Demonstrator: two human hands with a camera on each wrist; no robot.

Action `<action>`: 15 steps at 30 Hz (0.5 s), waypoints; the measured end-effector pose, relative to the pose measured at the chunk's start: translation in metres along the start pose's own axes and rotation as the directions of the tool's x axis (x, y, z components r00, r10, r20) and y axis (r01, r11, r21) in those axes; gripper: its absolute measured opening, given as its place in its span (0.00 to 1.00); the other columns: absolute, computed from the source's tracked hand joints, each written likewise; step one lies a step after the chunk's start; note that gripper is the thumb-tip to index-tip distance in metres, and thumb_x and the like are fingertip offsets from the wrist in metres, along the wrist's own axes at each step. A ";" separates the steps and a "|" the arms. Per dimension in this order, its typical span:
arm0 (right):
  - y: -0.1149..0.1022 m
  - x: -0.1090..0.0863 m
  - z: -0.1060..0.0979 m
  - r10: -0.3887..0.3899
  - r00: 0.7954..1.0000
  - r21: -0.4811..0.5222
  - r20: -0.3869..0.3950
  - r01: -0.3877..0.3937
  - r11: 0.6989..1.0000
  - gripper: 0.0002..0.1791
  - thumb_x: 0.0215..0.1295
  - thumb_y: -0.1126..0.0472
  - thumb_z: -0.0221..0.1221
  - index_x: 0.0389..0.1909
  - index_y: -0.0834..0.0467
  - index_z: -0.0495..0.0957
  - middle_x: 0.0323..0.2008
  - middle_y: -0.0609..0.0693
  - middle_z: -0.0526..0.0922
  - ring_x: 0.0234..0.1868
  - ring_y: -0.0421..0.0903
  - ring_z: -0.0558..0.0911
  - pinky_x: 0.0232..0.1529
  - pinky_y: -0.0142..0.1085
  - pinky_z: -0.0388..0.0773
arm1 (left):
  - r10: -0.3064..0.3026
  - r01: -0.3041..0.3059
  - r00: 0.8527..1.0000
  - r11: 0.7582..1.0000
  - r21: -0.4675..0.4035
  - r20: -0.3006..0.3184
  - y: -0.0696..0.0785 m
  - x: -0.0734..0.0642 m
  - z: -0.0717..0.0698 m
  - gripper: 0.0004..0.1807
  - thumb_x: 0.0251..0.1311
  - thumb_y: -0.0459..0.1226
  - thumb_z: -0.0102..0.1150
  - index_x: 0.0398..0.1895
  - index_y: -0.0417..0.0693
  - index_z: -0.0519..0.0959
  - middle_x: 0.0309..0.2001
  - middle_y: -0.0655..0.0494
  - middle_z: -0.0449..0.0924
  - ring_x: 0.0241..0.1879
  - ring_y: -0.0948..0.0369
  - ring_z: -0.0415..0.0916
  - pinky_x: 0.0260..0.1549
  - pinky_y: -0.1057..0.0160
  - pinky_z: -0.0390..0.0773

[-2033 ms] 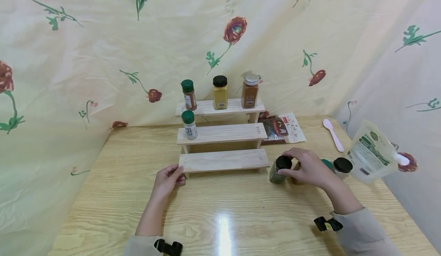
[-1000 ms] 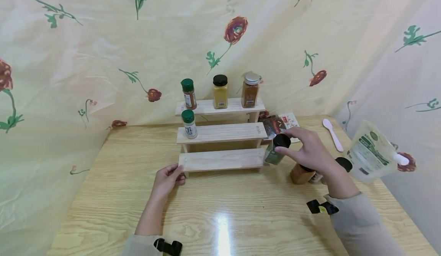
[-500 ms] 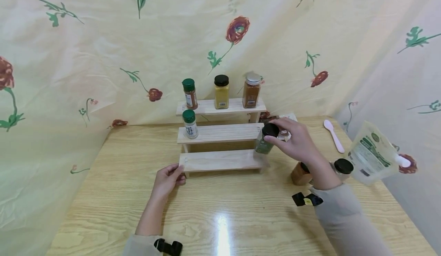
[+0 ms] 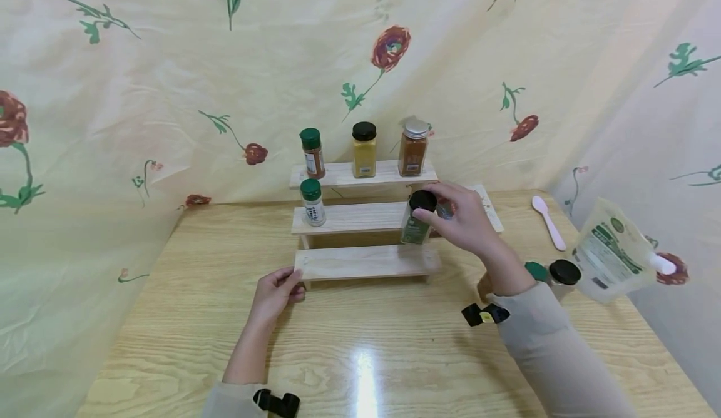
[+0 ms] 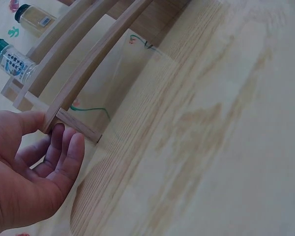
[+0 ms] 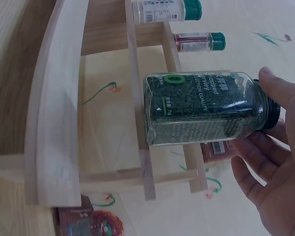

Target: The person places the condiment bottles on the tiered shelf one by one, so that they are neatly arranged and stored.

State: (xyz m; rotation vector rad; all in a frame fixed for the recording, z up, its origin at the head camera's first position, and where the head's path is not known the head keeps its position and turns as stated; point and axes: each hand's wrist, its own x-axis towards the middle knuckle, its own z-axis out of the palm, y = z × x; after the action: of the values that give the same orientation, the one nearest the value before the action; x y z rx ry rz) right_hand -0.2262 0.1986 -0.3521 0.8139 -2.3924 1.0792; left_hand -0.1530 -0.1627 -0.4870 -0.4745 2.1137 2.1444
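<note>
My right hand [image 4: 464,223] grips a glass jar of chopped parsley [image 6: 196,108] by its black lid, thumb on one side and fingers on the other. In the head view the jar overlaps the right end of the middle step of the wooden tiered rack [image 4: 360,261]. My left hand [image 4: 274,294] pinches the left end of the rack's lowest step, thumb [image 5: 29,120] on top and fingers below. A green-capped shaker [image 4: 313,203] stands on the middle step's left end. On the top step are a green-capped red shaker [image 4: 312,154], a black-lidded yellow jar [image 4: 364,150] and a silver-lidded brown jar [image 4: 414,149].
Right of the rack stand a black-lidded jar [image 4: 564,274] and a green-capped one [image 4: 537,271], partly behind my right forearm. A pouch with a white spout [image 4: 614,252] and a pink spoon [image 4: 548,223] are farther right. A printed packet [image 4: 489,209] lies behind my right hand.
My right hand has lifted the parsley jar from the table and carried it left and back to the rack's middle step. My left hand has stayed on the lowest step.
</note>
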 end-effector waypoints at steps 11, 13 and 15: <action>-0.006 0.023 0.018 0.055 0.998 0.045 0.033 -0.056 0.997 0.25 0.62 0.61 0.72 0.58 0.64 0.80 0.50 0.57 0.84 0.45 0.51 0.82 0.45 0.49 0.84 | -0.002 0.002 1.000 1.000 0.006 -0.005 0.000 0.001 0.001 0.22 0.73 0.34 0.58 0.63 0.26 0.73 0.38 0.46 0.81 0.31 0.63 0.81 0.35 0.68 0.89; -0.008 0.029 0.022 0.064 0.997 0.045 0.041 -0.066 0.997 0.26 0.62 0.60 0.72 0.59 0.65 0.79 0.51 0.58 0.83 0.47 0.53 0.81 0.47 0.50 0.84 | -0.002 0.002 1.000 1.000 0.008 -0.005 0.000 0.001 0.000 0.22 0.73 0.34 0.58 0.63 0.26 0.73 0.38 0.46 0.81 0.30 0.63 0.81 0.35 0.68 0.89; -0.010 0.035 0.026 0.064 0.997 0.042 0.050 -0.066 0.997 0.26 0.63 0.59 0.71 0.59 0.64 0.79 0.52 0.58 0.83 0.48 0.53 0.81 0.48 0.50 0.83 | -0.002 0.002 1.000 1.000 0.010 -0.006 0.000 0.001 0.000 0.22 0.73 0.34 0.58 0.62 0.26 0.73 0.38 0.46 0.81 0.30 0.63 0.81 0.35 0.68 0.88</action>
State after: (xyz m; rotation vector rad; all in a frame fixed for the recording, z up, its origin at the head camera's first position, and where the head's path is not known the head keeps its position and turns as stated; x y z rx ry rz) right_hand -0.2489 0.1614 -0.3434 0.7906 -2.4595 1.1524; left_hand -0.1545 -0.1628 -0.4871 -0.4821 2.1250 2.1337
